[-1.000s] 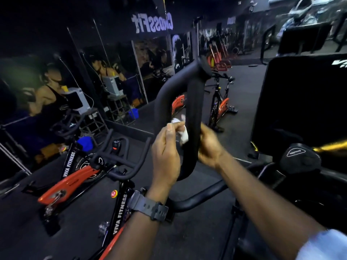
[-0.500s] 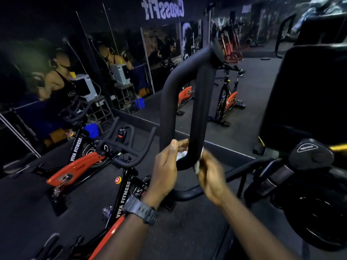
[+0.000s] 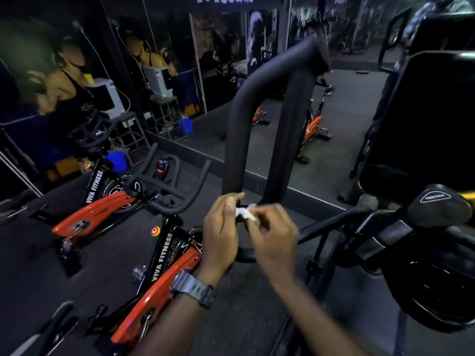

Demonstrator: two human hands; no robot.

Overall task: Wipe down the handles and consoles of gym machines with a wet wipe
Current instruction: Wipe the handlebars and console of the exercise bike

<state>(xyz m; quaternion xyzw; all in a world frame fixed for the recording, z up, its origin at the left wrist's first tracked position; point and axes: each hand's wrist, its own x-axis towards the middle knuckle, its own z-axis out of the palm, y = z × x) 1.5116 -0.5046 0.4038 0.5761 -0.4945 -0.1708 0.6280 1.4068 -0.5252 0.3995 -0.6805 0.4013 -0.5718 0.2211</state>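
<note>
Indoor gym, dim. Orange-and-black spin bikes marked "VIVA FITNESS" stand on dark rubber flooring. Wall mirrors reflect more equipment. Fitness posters hang on the far wall.

I counted two hands: left hand and right hand, both at the foot of the looped black handle. One white wipe between them. One wristwatch. Left of the handle, two orange spin bikes: nearer bike, farther bike. Right of it, one third bike.
</note>
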